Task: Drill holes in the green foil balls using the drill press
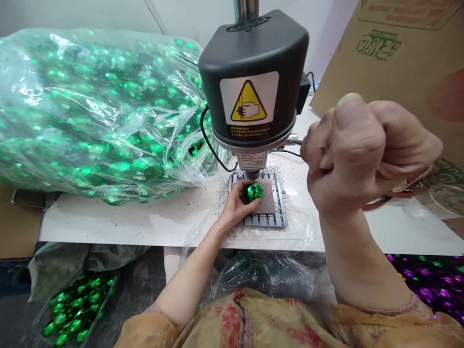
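My left hand [237, 205] is closed round a shiny green faceted ball [254, 192], fingers on its far left and thumb on its near side. The ball sits on a brownish pad [267, 203] over the slotted metal base [281, 217] of a small drill press. Directly above it is the chuck [253, 176], and the bit appears to meet the ball's top. My right hand [357, 150] is a raised fist, right of the black drill press head [253, 63]. A metal lever [294, 141] runs from the machine into that fist; its grip end is hidden.
A big clear bag [101, 111] of green shiny balls fills the table's left. Below stands a bin [76, 309] of similar balls. At right are a cardboard box [406, 48] and purple and green pieces [431, 285] below. Dark shavings dot the white table [108, 222].
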Available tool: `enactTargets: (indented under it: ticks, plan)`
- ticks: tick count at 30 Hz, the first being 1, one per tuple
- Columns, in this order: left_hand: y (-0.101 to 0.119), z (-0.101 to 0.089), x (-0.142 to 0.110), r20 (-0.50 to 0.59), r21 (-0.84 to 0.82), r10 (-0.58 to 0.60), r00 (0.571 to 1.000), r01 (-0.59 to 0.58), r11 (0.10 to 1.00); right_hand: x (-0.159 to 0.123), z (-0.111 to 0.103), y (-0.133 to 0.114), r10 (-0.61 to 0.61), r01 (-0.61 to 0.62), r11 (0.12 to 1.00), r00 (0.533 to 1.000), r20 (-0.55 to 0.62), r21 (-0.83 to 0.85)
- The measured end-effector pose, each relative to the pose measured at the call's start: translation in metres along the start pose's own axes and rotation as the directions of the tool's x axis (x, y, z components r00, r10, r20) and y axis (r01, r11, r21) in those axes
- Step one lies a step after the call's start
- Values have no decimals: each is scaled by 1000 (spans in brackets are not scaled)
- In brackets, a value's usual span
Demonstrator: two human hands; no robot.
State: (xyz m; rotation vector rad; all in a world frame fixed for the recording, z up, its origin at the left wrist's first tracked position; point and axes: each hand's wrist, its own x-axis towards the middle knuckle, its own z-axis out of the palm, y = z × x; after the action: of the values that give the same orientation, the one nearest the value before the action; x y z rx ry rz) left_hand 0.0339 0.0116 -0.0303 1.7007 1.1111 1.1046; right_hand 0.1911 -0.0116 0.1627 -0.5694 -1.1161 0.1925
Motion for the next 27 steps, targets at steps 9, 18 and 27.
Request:
enactTargets:
  ticks: [9, 18, 27]
  plan:
    - [-2, -1, -1, 23, -7, 35, 999, -35, 999, 0, 7, 1, -16, 15, 1000, 999, -45, -14]
    - [-1, 0, -1, 16, -8, 27, 1000, -26, 1000, -4, 5, 10, -109, 111, 993, 993, -47, 40]
    - [0, 0, -1, 10, -1, 15, 1000, -15, 1000, -15, -5, 12, -51, 51, 999, 999, 12, -12]
